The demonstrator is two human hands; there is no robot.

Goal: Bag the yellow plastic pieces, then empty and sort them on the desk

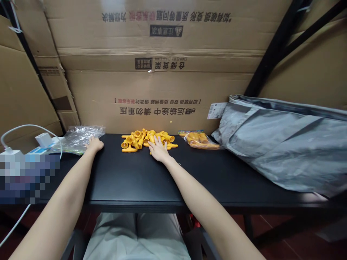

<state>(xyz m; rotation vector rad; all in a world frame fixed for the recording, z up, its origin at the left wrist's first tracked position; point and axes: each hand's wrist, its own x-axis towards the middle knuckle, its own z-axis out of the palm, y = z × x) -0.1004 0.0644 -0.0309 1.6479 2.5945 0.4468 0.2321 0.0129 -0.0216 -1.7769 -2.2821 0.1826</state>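
Flanking the yellow parts (141,138) sit clear bag (78,136), filled packet (200,140), grey sack (284,144); left hand (94,145) and right hand (158,150) lie flat, gripping nothing. Pixelation hides the left edge.

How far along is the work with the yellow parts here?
Done: a loose pile of yellow parts lies on the black table. In hand: the right hand rests on the pile, the left hand on a clear plastic bag. Left: one packet of yellow parts sits beside the pile, seemingly sealed.
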